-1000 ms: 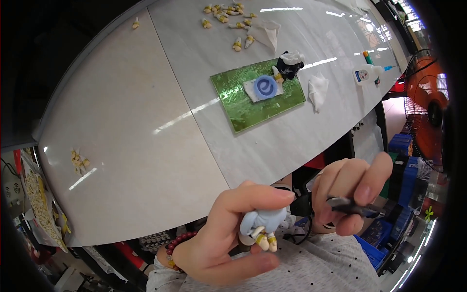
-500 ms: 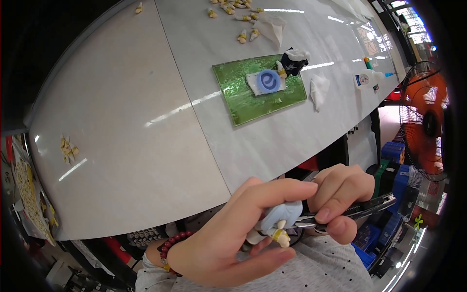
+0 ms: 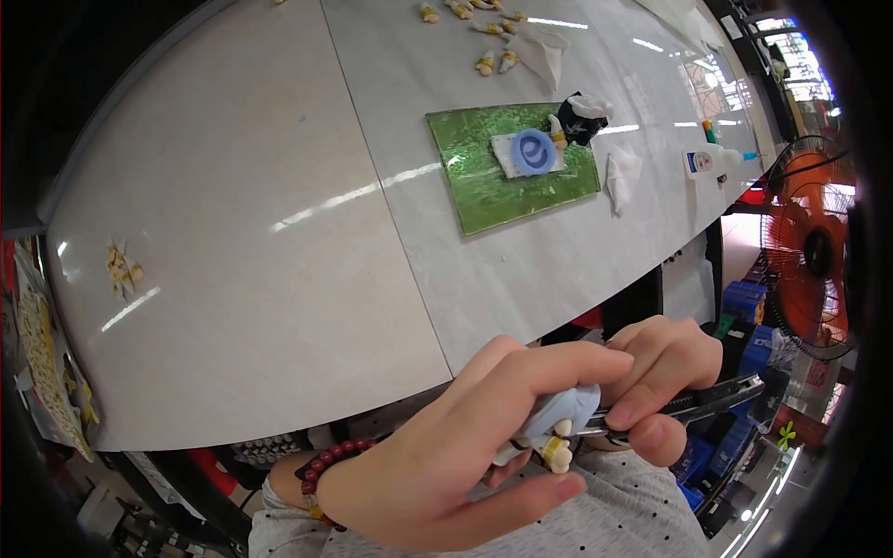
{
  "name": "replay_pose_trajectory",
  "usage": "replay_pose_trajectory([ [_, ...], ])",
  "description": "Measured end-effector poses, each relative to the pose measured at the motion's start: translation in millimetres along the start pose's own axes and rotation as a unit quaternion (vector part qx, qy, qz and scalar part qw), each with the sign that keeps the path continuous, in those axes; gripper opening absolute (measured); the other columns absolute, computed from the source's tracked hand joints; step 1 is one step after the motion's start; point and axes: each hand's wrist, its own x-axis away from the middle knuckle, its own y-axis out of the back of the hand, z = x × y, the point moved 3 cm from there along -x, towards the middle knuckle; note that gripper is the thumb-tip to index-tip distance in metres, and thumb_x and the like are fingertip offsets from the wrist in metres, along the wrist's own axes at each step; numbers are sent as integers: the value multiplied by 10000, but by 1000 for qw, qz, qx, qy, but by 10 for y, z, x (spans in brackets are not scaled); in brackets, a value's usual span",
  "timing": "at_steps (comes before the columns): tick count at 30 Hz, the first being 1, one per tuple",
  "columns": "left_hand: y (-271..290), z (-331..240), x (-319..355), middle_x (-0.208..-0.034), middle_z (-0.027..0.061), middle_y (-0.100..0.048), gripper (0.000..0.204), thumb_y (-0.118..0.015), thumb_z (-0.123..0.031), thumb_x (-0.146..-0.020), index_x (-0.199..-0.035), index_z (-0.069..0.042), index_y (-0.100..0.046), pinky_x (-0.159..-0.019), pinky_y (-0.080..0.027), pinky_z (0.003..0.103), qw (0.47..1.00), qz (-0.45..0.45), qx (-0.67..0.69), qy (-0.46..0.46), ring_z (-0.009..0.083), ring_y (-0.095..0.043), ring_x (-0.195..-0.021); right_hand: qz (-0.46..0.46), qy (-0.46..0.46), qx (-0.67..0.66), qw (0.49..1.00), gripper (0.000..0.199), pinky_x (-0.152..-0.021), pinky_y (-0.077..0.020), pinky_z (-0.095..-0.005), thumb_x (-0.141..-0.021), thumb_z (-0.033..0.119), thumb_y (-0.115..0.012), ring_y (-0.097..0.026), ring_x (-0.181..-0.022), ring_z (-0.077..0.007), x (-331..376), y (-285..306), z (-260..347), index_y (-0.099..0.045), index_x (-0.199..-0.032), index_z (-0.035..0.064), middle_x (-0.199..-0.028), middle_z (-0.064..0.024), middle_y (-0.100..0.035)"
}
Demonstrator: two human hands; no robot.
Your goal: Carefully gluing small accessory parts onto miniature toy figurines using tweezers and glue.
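Within the left hand (image 3: 442, 442), a pale-blue figurine (image 3: 564, 410)

One black tool (image 3: 718, 400), one figurine (image 3: 564, 409), one green board (image 3: 484, 206), one bottle (image 3: 703, 163), one fan (image 3: 811, 200)

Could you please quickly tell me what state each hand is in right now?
Left hand: closed around a small light-blue and cream figurine.
Right hand: closed on a slim black-and-silver tool, apparently a utility knife.

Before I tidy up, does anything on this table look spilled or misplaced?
Nothing looks spilled, but one cluster of cream-and-yellow pieces lies at the table's left, oddly apart from similar pieces farther back.
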Motion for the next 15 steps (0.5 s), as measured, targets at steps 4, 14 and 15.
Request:
replay_pose_trajectory([
  [4, 35, 54, 41, -970, 53, -444, 484, -493, 14, -787, -1225, 45, -287, -655, -350, 161, 999, 4, 30, -30, 53, -430, -747, 29, -5, -23, 999, 127, -386, -385, -229, -607, 26, -668, -517, -437, -153, -30, 23, -37, -611, -684, -57, -581, -121, -581],
  [14, -65, 61, 2, -907, 16, -434, 480, -528, 7, -774, -1207, 9, -322, -612, -333, 150, 996, -1, 82, 27, 36, -403, -689, 127, -43, 33, 990, 88, -377, -409, -233, -602, 22, -665, -532, -425, -175, -136, 74, 58, -610, -627, -42, -541, -110, -577],
  [15, -57, 72, 17, -892, 10, -432, 481, -528, 7, -773, -1208, 6, -321, -605, -328, 148, 997, -3, 75, 33, 32, -396, -680, 130, -43, 29, 990, 88, -377, -409, -233, -602, 22, -665, -532, -425, -175, -152, 76, 33, -610, -627, -42, -541, -110, -577],
])
